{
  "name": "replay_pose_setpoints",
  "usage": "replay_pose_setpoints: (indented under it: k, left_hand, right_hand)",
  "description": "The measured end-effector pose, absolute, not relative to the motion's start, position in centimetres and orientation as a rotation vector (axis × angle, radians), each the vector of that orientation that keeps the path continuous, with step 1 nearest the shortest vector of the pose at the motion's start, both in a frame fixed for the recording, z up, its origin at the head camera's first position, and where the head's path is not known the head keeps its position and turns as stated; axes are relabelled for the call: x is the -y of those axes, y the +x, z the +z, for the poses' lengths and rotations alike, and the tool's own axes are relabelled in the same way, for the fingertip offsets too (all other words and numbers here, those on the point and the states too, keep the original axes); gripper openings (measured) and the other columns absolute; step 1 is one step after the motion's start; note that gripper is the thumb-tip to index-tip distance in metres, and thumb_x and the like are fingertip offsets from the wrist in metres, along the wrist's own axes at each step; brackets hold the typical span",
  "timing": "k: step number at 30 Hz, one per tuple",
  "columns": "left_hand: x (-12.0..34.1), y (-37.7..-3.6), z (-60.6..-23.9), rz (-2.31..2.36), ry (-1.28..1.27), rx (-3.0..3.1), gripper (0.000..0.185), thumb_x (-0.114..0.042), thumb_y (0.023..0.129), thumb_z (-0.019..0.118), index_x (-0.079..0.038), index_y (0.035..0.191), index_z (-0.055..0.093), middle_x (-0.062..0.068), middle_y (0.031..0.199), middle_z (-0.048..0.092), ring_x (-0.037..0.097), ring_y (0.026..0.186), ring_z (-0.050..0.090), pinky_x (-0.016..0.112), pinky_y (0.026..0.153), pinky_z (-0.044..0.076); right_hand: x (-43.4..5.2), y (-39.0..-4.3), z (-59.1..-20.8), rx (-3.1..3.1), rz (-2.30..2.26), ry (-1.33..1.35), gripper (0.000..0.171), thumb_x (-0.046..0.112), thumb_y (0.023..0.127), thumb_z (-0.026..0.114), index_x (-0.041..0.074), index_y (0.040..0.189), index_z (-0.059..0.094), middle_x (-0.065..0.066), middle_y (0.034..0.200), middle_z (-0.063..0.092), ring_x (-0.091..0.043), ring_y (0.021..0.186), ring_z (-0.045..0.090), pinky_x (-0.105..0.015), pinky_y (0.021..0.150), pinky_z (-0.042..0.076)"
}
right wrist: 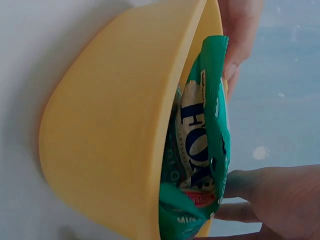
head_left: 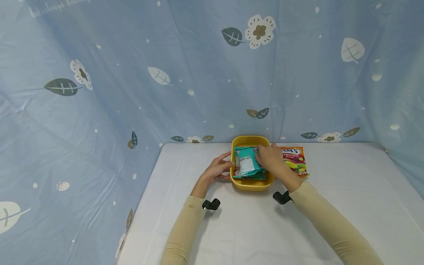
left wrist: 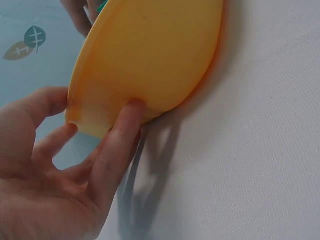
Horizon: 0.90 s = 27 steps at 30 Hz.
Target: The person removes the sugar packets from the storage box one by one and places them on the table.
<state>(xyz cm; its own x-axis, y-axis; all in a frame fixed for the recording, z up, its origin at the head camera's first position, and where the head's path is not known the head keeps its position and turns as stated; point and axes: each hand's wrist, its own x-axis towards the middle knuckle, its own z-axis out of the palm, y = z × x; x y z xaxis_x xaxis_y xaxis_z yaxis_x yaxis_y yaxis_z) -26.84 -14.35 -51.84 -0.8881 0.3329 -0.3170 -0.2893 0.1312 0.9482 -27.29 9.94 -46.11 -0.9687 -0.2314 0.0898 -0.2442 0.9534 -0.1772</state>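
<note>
A yellow container stands on the white table. A green Fox's candy bag lies in it with its printed back up; more green wrapper shows beneath. My left hand is at the container's left side, fingers spread against the outer wall and rim, as the left wrist view also shows. Over the container's right rim, my right hand reaches to the bag's upper right part. In the right wrist view its fingers lie against the bag's upper face, with the tips hidden behind the bag.
Just right of the container lies a red-orange Fox's fruits candy bag, partly hidden by the right hand. A blue curtain with leaves and flowers hangs along the table's back and sides. Black wrist cameras are on both sleeves.
</note>
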Motion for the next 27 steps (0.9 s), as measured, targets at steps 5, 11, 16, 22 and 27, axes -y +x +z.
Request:
replay_pose_setpoints:
  k: [5, 11, 16, 22, 27]
  left_hand:
    - [14.3, -26.8, -51.8, 1.796, 0.046, -1.967, 0.06, -0.027, 0.096, 0.063, -0.038, 0.149, 0.039, 0.019, 0.136, 0.054, 0.038, 0.115, 0.064, 0.054, 0.083, 0.059]
    - [14.2, -26.9, -51.9, 1.802, 0.044, -1.97, 0.059, -0.026, 0.096, 0.063, -0.037, 0.149, 0.039, 0.019, 0.135, 0.055, 0.038, 0.115, 0.064, 0.053, 0.081, 0.06]
    - [14.1, -26.9, -51.9, 1.814, 0.027, -1.973, 0.058, -0.026, 0.095, 0.064, -0.038, 0.148, 0.042, 0.018, 0.132, 0.057, 0.034, 0.11, 0.067, 0.047, 0.074, 0.063]
    - [14.2, -26.9, -52.0, 1.815, 0.021, -1.97, 0.058, -0.025, 0.096, 0.064, -0.039, 0.147, 0.042, 0.019, 0.134, 0.056, 0.036, 0.113, 0.065, 0.049, 0.077, 0.062]
    - [14.1, -26.9, -52.0, 1.815, 0.016, -1.969, 0.057, -0.024, 0.096, 0.064, -0.039, 0.146, 0.043, 0.019, 0.134, 0.056, 0.038, 0.115, 0.064, 0.05, 0.078, 0.061]
  right_hand:
    - [-9.5, -27.2, -46.0, 3.058, 0.301, 0.327, 0.029, 0.025, 0.095, 0.061, 0.0, 0.108, 0.066, -0.022, 0.098, 0.071, -0.039, 0.087, 0.054, -0.052, 0.079, 0.053]
    - [-9.0, -27.2, -46.1, 3.061, 0.282, 0.292, 0.029, 0.026, 0.095, 0.061, 0.0, 0.106, 0.065, -0.023, 0.1, 0.07, -0.042, 0.09, 0.055, -0.053, 0.079, 0.052]
    - [-8.8, -27.4, -46.3, 3.067, 0.297, 0.282, 0.031, 0.028, 0.095, 0.062, 0.001, 0.11, 0.065, -0.024, 0.101, 0.07, -0.042, 0.089, 0.055, -0.053, 0.076, 0.052]
    - [-8.6, -27.4, -46.6, 3.057, 0.349, 0.305, 0.035, 0.028, 0.094, 0.064, 0.001, 0.117, 0.064, -0.023, 0.102, 0.071, -0.041, 0.089, 0.057, -0.053, 0.076, 0.055]
    - [-8.5, -27.3, -46.8, 3.022, 0.406, 0.321, 0.039, 0.027, 0.093, 0.066, 0.001, 0.122, 0.063, -0.024, 0.103, 0.071, -0.042, 0.09, 0.06, -0.055, 0.077, 0.057]
